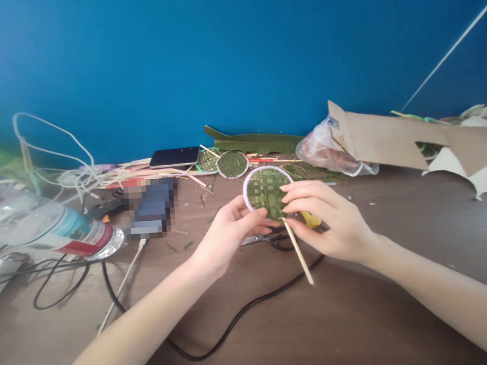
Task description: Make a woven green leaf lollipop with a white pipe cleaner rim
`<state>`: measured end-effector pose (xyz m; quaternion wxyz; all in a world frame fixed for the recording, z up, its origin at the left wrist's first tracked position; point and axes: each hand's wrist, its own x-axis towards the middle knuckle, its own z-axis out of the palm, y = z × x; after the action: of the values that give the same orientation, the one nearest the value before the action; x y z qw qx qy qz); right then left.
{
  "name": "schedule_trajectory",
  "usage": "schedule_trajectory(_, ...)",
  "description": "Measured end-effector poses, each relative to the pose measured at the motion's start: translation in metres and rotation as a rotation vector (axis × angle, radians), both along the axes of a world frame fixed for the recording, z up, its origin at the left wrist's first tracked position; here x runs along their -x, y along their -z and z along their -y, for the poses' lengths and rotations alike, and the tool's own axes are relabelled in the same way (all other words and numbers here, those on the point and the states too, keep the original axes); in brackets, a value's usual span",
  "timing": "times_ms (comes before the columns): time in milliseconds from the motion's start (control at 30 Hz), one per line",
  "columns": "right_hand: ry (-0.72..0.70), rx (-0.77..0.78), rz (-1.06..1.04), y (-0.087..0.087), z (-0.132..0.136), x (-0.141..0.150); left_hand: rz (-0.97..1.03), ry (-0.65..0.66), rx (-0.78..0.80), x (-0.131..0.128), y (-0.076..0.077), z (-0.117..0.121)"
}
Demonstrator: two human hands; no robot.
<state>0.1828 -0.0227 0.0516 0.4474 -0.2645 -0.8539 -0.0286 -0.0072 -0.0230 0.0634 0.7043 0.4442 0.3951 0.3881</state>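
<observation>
Both my hands hold up a round woven disc of green leaf strips with a pale ring (pixel 264 189) around it, above the brown table (pixel 361 319). My left hand (pixel 230 233) pinches the disc's lower edge from the left. My right hand (pixel 325 215) has its fingers closed over the disc's right side and also grips a thin wooden stick (pixel 298 252) that points down towards me. Under the hands lie scissors (pixel 268 239) and something yellow (pixel 311 219).
Two more woven discs (pixel 231 164) and long green leaves (pixel 257 142) lie by the blue wall. A dark phone (pixel 174 157), white cables, a plastic bottle (pixel 50 229) at left, a black cable (pixel 236 316), a plastic bag (pixel 325 152) and cut cardboard (pixel 394 138) at right.
</observation>
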Motion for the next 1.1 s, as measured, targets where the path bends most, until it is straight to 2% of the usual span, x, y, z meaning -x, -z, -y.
schedule_trajectory(800, -0.013, -0.042, 0.045, -0.002, -0.004, -0.006, 0.013, -0.002, 0.014, 0.000, 0.001, 0.000)
schedule_trajectory(1100, -0.030, -0.135, 0.164, -0.005, -0.007, -0.012, 0.027, 0.000, 0.039, 0.000, 0.000, 0.001)
